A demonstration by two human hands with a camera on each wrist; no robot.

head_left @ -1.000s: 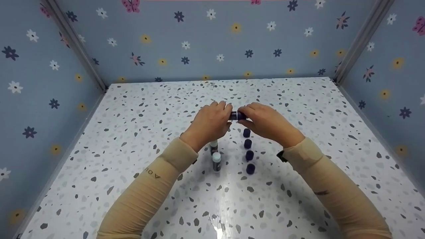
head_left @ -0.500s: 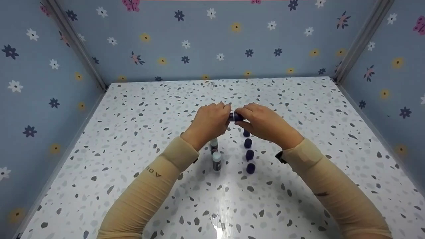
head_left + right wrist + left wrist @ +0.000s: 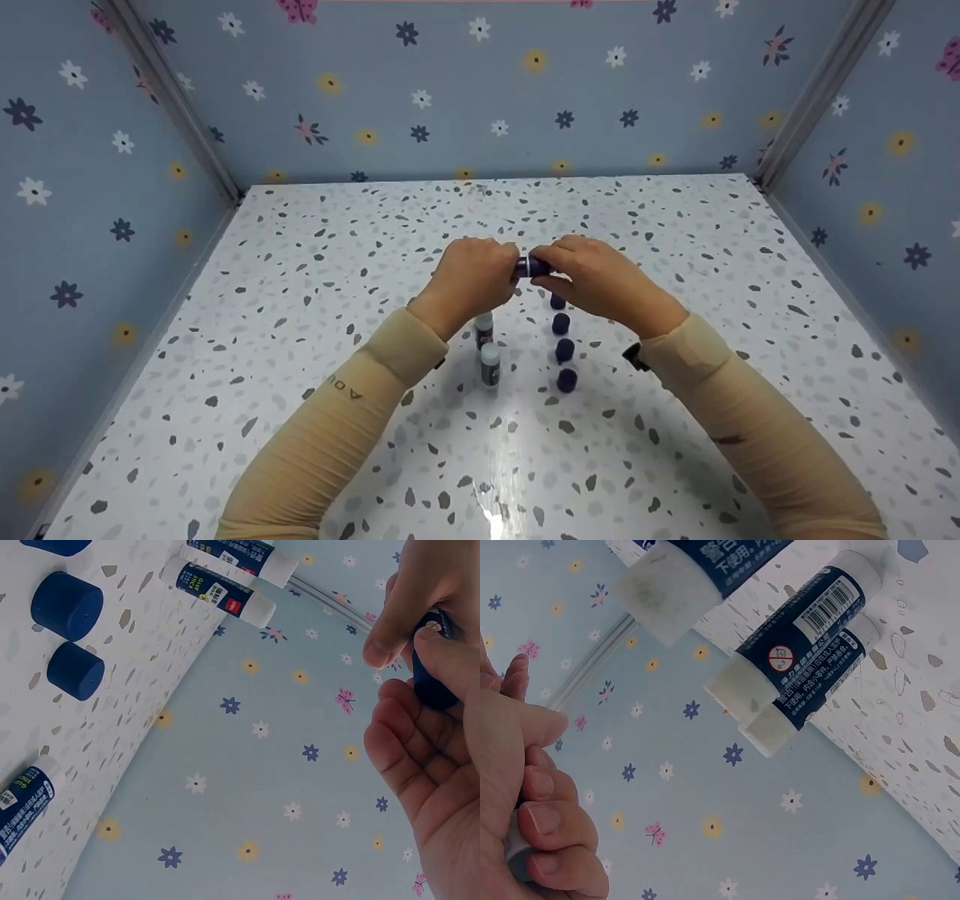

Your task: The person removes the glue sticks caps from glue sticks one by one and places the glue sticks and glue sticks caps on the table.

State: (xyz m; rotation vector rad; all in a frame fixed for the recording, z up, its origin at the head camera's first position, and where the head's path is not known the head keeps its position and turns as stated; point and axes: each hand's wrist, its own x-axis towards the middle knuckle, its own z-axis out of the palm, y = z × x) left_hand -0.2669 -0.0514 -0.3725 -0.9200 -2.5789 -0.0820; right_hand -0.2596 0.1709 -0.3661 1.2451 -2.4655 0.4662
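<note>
In the head view my left hand [image 3: 476, 277] grips the body of a dark blue glue stick [image 3: 521, 267], held level above the table. My right hand [image 3: 600, 277] pinches the glue stick's blue cap [image 3: 538, 266] between thumb and fingers. A thin white ring shows between cap and body. In the left wrist view the pale bottom end of that glue stick pokes out under my curled fingers. The right wrist view shows the blue cap [image 3: 431, 682] between thumb and fingers. The caps and glue sticks on the table are touched by neither hand.
Uncapped glue sticks [image 3: 490, 366] with pale tops stand in a column below my left hand, some hidden by it. Several loose blue caps [image 3: 564, 350] form a column to their right. Flower-patterned walls [image 3: 495, 90] enclose the speckled table [image 3: 315, 247].
My right hand has shifted slightly left with the cap, closer to my left hand, and both hands have dipped a little. The standing glue sticks and loose caps have stayed put.
</note>
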